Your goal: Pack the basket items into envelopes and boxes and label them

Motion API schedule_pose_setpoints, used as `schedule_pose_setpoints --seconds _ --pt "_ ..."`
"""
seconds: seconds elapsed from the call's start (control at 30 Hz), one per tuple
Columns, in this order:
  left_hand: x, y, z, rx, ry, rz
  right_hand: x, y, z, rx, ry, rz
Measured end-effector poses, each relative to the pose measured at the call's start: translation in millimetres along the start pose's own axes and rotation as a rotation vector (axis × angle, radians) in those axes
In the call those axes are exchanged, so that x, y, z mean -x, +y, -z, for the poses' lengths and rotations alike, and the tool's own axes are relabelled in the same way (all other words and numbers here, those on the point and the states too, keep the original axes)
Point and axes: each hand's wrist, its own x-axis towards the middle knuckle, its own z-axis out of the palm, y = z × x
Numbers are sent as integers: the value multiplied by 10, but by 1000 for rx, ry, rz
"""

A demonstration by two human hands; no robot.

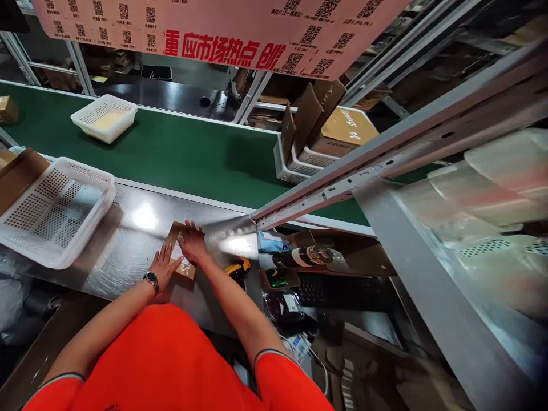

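Observation:
A small brown cardboard box (pixel 185 273) with white print and a pale label lies on the steel table (pixel 128 245). My left hand (pixel 164 267), with a watch at the wrist, rests on the left side of the box, fingers spread. On the box's upper right part lies my right hand (pixel 192 242), its fingers apart and pressed flat on the surface. Part of the label is covered by the hands. Just right of my right forearm is a yellow and black scanner (pixel 238 269).
White baskets (pixel 64 257) stand at the left. Beyond runs a green conveyor (pixel 192 154) carrying a small white basket (pixel 105 117) and baskets with cartons (pixel 349 125). A metal post (pixel 308 200) slants up on the right, above a keyboard (pixel 338 291) and a bottle (pixel 314 255).

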Motion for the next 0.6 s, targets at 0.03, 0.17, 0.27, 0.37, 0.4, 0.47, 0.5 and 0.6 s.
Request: schedule_pose_setpoints --seconds 0.03,0.17,0.27,0.37,0.4,0.47,0.5,0.6 --pt "4 -5 -6 10 8 -1 -67 -33 19 63 -54 -9" --pt "34 0 14 46 14 -16 -378 -115 176 175 -79 -255" --pt "38 -8 0 68 45 -51 -291 -253 192 186 -32 -248" --pt "73 -86 -129 160 141 -59 233 -400 -11 196 -15 -8" --pt "121 -131 -202 212 181 -41 476 -422 -112 198 -29 71" --pt "312 -242 -385 318 267 28 992 -390 -318 194 -77 221" --pt "464 -301 -487 362 301 77 1234 -330 -407 202 -91 288" --pt "1089 -454 -776 455 344 275 1659 20 -575 252 -35 451"
